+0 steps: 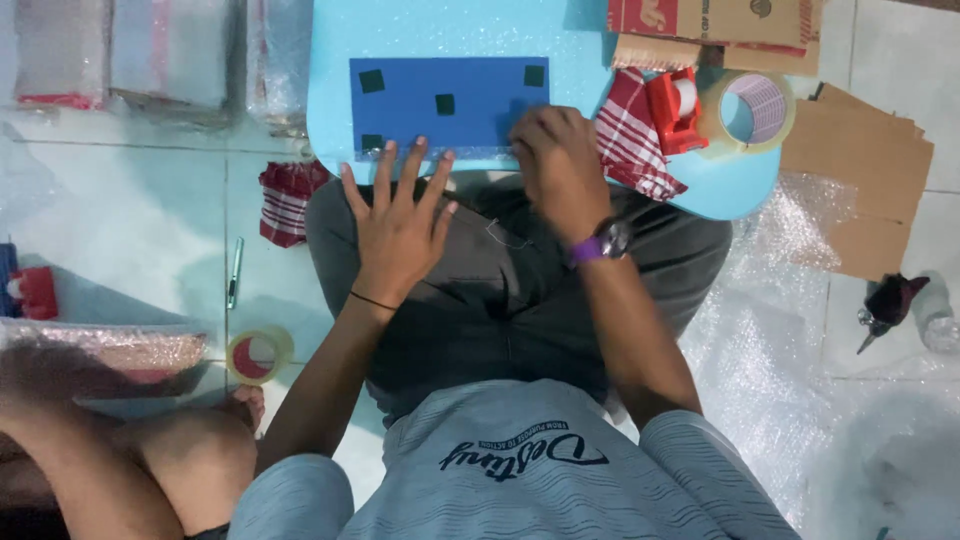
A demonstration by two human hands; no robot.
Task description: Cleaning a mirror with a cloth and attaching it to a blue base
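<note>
Nearest me, my left hand [400, 225] lies flat with its fingers [385, 165] spread wide, gripping nothing, the tips just reaching the near edge of the dark blue sheet [450, 100] at about 12 o'clock from the palm. Just to its right, at roughly 3 o'clock, my right hand [560, 165] is curled knuckles up over the sheet's near right corner; its fingers are tucked under, and I cannot tell whether they pinch the clear film along that edge or only press on it. The sheet itself rests on the light blue worktop [330, 120], its long axis running 9 to 3 o'clock across my view, so it lies straight ahead of both hands, the right one overlapping it more. It carries several small dark squares [445, 104]. Farther off, at about 2 o'clock from the right hand, sit a red-and-white checked cloth [630, 140], a red tape dispenser [675, 110] and a big tape roll [755, 110].
</note>
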